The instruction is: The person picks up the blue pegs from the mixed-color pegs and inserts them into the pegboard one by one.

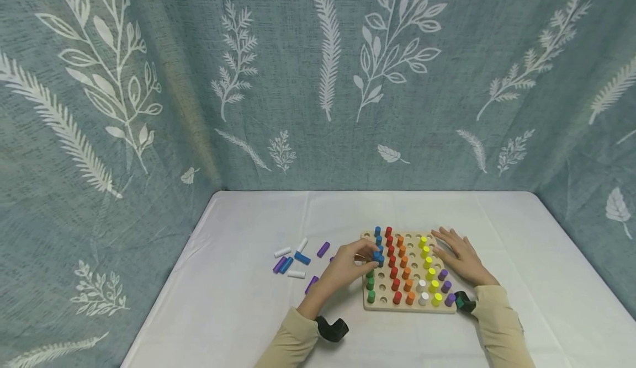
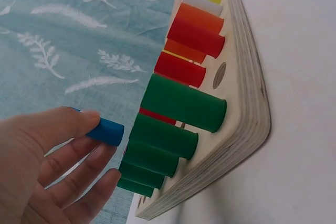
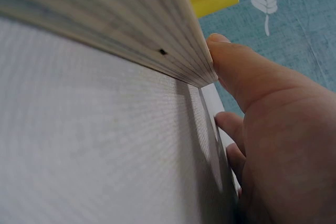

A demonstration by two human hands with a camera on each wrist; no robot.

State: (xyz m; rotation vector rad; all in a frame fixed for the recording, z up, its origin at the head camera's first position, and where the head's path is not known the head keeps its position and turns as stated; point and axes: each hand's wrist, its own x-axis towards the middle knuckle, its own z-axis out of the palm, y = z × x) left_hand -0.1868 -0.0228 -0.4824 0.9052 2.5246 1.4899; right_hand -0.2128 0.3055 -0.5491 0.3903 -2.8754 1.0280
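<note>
Between thumb and fingertips, my left hand (image 1: 345, 266) pinches a blue peg (image 2: 110, 132) over the left side of a wooden pegboard (image 1: 412, 309). Green pegs (image 2: 184, 103) stand along the board's left edge, and the blue column beside them is partly hidden by the hand. Further right rise columns of red pegs (image 1: 394, 272), orange pegs (image 1: 406, 273), white pegs (image 1: 423, 299), yellow pegs (image 1: 431, 273) and purple pegs (image 1: 449, 300). My right hand (image 1: 463, 259) lies spread at the board's right side, its thumb (image 3: 236, 66) touching the edge.
Left of the board, loose pegs lie scattered on the white tablecloth (image 1: 199, 313), among them a purple peg (image 1: 323, 249), a blue peg (image 1: 302, 257) and a white peg (image 1: 296, 275). Several board holes show no peg. A leaf-patterned curtain (image 1: 318, 153) hangs behind the table.
</note>
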